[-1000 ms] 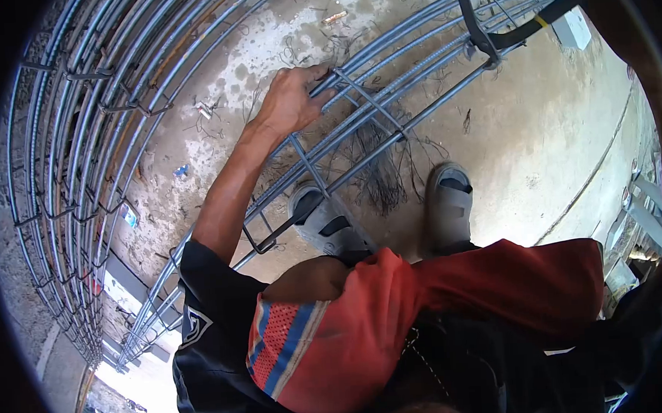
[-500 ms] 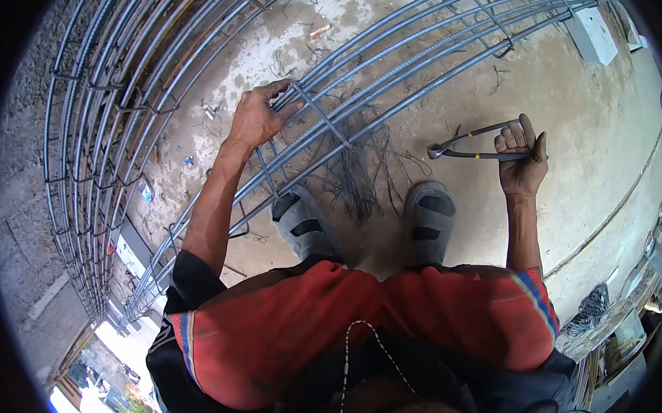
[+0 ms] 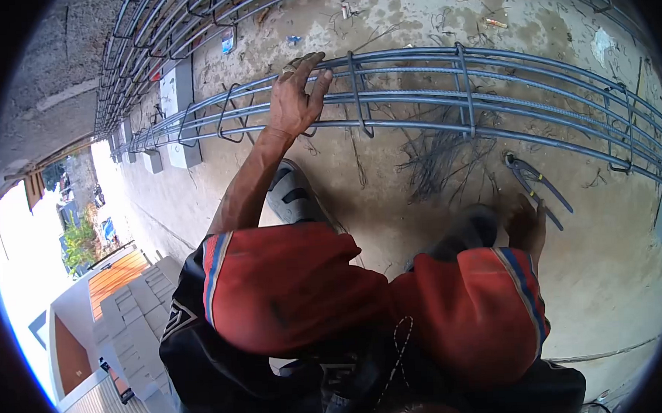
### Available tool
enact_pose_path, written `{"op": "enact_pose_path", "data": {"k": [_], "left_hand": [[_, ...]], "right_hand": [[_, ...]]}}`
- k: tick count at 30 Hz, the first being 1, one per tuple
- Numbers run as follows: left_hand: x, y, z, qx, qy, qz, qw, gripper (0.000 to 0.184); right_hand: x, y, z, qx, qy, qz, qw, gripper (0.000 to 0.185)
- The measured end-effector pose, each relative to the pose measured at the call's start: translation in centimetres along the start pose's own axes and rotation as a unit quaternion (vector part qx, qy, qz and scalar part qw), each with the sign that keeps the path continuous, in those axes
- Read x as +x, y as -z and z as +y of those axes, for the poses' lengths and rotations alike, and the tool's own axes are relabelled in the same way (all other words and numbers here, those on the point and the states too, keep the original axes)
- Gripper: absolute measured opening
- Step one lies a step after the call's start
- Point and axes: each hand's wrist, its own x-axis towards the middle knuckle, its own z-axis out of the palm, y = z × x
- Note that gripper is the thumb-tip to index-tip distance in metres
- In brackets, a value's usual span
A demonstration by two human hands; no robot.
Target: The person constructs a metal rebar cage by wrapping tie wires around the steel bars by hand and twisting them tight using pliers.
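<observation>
A long rebar cage (image 3: pixel 415 95), made of steel bars tied with square stirrups, runs across the view in front of my feet. My left hand (image 3: pixel 294 101) grips its upper bars left of the middle, fingers over the far side and thumb toward me. Low at the right is my right hand (image 3: pixel 524 222), partly blurred. It has one handle of the steel pincers (image 3: pixel 529 177) between its fingers and thumb. The pincers' head points away from me toward the cage, with their handles spread. A heap of loose tie wire (image 3: pixel 440 157) lies under and in front of the cage.
More rebar cages (image 3: pixel 168 29) stand at the upper left, and another crosses the upper right. Grey blocks (image 3: pixel 183 109) sit under the cage's left end. Wire scraps and small litter dot the concrete floor (image 3: pixel 391 226). My sandalled left foot (image 3: pixel 290 197) is near the cage.
My view has turned left, showing the outdoor area. My left hand stays on the cage, now farther along it from the wire heap. My right hand has lowered toward the floor with the pincers.
</observation>
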Motion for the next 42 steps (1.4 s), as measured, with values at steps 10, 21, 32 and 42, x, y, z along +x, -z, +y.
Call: {"op": "enact_pose_path", "data": {"k": [10, 21, 32, 42], "left_hand": [[-2.0, 1.4, -5.6, -0.007, 0.063, -0.077, 0.995, 0.048], [-5.1, 7.1, -17.3, -0.007, 0.139, -0.038, 0.989, 0.041], [-5.5, 8.2, -19.1, -0.186, 0.138, -0.035, 0.972, 0.042], [-10.5, 7.9, -23.0, -0.015, 0.114, 0.191, 0.975, 0.032]], "right_hand": [[2.0, -17.1, 7.9, -0.53, 0.434, -0.112, 0.72, 0.029], [5.0, -25.2, 13.2, -0.621, 0.508, -0.023, 0.596, 0.01], [4.5, -28.1, 16.9, -0.657, 0.482, 0.036, 0.578, 0.012], [5.6, -30.4, 20.5, -0.608, 0.515, 0.005, 0.604, 0.007]]}}
